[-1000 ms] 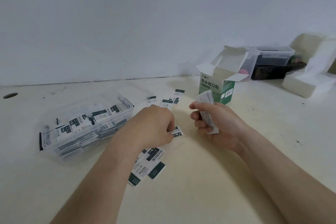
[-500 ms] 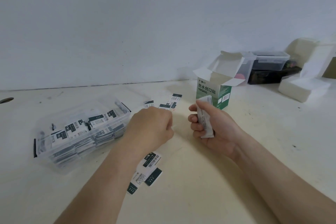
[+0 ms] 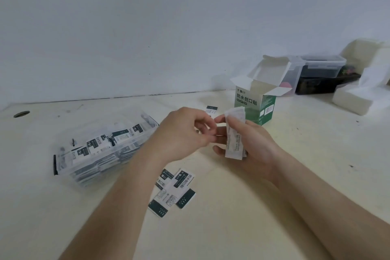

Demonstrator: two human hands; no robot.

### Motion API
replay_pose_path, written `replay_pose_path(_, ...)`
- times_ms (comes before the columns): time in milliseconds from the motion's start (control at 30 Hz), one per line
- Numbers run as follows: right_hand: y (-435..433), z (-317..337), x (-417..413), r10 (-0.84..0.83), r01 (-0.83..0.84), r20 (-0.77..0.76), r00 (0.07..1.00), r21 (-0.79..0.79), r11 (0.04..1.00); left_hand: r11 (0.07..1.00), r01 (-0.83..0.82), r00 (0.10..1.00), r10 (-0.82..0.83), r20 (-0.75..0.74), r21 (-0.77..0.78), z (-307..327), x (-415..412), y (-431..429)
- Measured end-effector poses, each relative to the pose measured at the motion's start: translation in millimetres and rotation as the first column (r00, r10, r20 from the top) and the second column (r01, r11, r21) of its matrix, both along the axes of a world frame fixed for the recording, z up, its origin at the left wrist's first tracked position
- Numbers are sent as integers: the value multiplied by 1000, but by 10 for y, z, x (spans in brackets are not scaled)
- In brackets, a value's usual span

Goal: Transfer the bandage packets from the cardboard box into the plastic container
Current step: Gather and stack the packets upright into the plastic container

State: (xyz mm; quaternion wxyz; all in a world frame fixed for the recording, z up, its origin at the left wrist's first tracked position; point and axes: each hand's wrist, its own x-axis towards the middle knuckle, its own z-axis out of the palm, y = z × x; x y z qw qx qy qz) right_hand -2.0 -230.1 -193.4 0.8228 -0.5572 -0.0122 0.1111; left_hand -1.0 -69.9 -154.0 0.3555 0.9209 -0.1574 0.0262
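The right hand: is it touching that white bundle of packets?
Touching. The head view shows the right hand gripping the bundle of packets, thumb and fingers curled round it.

counter [image 3: 221,228]: cream top, scuffed, runs back to the wall
hole [image 3: 21,114]: round, far left of counter
plastic container [image 3: 63,159]: clear, left side, stacked with packets, lid off
loose packets [image 3: 175,191]: small overlapping pile, near centre, just right of container
single packet [image 3: 211,109]: farther back, left of box
cardboard box [image 3: 255,105]: green and white, upright, flaps open
lidded tub [image 3: 322,67]: clear, back right, behind box
black tray [image 3: 325,86]: under and beside tub
white block [image 3: 354,100]: far right
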Motion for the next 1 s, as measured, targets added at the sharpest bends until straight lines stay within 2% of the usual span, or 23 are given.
replay_pose_path(100, -4, -15, 16, -7, 7, 2, 1000, -46, 999, 945, 232, 957, -180, -226, 229, 120, -118, 206)
replay_pose_path(167, 21, -22, 28, -8, 6, -20, 1000, -85, 996, 888, 315, 921, -200, -336, 335, 110, -228, 302)
replay_pose_path(267, 10, -12, 51, -4, -1, -65, 998, -84, 996, 755, 355, 922, -183, -343, 551, -42, -286, 441)
replay_pose_path(300, 1, -5, 53, 0, -6, -77, 997, -73, 997, 745, 358, 921, -183, -344, 562, -87, -273, 482)
replay_pose_path(433, 35, 15, 4, 51, -54, -128, 990, -19, 998, 809, 342, 913, -165, -373, 478, -149, -246, 540)
replay_pose_path(500, 64, 27, -13, 87, -96, -141, 986, -62, 993, 832, 325, 921, -172, -348, 450, -165, -225, 511)
replay_pose_path(633, 176, 56, -17, 127, -160, -106, 986, -414, 896, 906, 300, 925, -199, -324, 300, -171, -150, 397)
replay_pose_path(733, 252, 100, 25, 108, -99, -16, 994, -552, 828, 950, 214, 966, -171, -194, 227, -181, -60, 305)
replay_pose_path(833, 290, 91, 74, -37, 87, 104, 994, -536, 839, 997, 67, 996, -64, -64, 37, -238, -5, 232)
replay_pose_path(900, 347, 56, 8, -2, 95, 186, 983, -493, 865, 995, -16, 1000, 16, 4, -94, -279, -48, 184)
replay_pose_path(1000, 479, -8, -53, 99, 50, 280, 955, -482, 874, 988, -33, 994, 49, 96, -154, -370, -61, 98)
